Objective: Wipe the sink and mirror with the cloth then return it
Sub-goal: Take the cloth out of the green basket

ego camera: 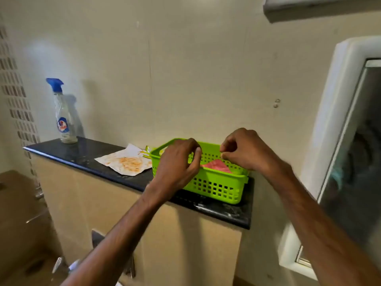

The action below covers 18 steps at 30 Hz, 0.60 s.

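White-framed mirror [354, 162] at right edge. Black stone ledge [86, 155] along the wall. Green perforated basket [216, 186] at the ledge's right end; orange-stained paper [125, 162] just beside it, spray bottle [64, 118] upright at the far left. Left hand [177, 164] over the basket, fingers loosely curled, released. Right hand [245, 149] above the far rim, fingertips drawn together, nothing visible in them. Red cloth [218, 168] lies inside the basket.

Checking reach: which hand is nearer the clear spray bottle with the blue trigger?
Left. The left hand is right of the clear blue-triggered spray bottle; the right hand is farther right.
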Motion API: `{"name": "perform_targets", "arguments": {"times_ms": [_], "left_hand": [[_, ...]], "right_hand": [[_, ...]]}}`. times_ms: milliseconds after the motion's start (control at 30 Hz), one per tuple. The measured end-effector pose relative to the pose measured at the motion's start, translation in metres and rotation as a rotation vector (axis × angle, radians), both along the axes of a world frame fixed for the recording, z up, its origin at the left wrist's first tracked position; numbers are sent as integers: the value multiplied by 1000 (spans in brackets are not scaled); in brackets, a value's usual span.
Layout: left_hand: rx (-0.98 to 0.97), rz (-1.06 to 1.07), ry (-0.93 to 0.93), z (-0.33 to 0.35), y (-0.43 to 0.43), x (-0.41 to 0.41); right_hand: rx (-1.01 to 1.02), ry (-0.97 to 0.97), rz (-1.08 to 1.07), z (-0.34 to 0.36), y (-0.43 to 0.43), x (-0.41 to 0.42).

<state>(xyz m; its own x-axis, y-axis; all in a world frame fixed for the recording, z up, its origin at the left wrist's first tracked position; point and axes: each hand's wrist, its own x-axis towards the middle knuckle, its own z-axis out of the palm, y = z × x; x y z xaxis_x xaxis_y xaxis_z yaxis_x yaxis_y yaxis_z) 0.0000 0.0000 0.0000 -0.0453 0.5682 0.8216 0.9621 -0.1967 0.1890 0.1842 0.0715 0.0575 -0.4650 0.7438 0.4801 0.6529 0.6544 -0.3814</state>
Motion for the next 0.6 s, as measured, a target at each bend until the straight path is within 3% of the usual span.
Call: {"name": "perform_targets", "arguments": {"times_ms": [167,333,600], "left_hand": [[-397,7,78,18,28,-16],[-407,43,165,6,30,-20],[-335,61,190,5,26,-14]], "right_hand": [[-170,-338,-172,5,27,-40],[-206,-586,-245,-8,39,-55],[-339,-562,-272,-15,55,-51]]}}
